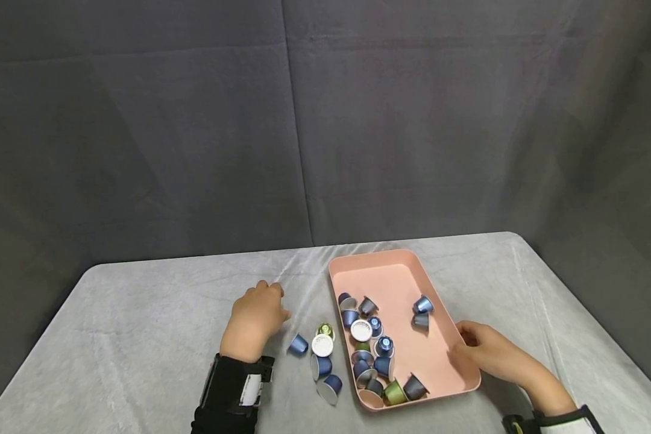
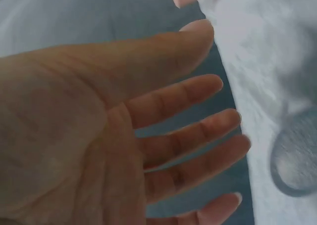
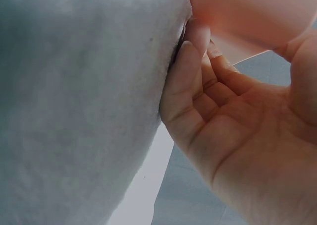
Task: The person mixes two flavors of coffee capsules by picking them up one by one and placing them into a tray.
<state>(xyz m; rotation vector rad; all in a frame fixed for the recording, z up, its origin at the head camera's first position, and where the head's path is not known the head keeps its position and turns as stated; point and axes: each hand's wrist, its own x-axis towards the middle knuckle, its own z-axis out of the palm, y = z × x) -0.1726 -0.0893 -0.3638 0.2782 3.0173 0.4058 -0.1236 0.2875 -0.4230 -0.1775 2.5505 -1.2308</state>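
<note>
In the head view my left hand (image 1: pixel 257 316) is over the table, left of several loose coffee capsules. Its fingers are spread and slightly bent in the left wrist view, with nothing in them. Nearest to it lies a blue capsule (image 1: pixel 298 345) on its side. Beside that are a green capsule (image 1: pixel 325 330), one with its white lid up (image 1: pixel 322 345) and two dark blue ones (image 1: pixel 329 389). My right hand (image 1: pixel 485 349) grips the pink tray (image 1: pixel 439 361) by its right edge, thumb over the rim and fingers curled outside it.
Inside the tray, several blue, grey and green capsules gather along the left and lower sides, including a green capsule (image 1: pixel 395 393). A blue capsule (image 1: pixel 423 304) and a grey one (image 1: pixel 420 321) lie towards its right wall. A light grey cloth (image 1: pixel 157 337) covers the table.
</note>
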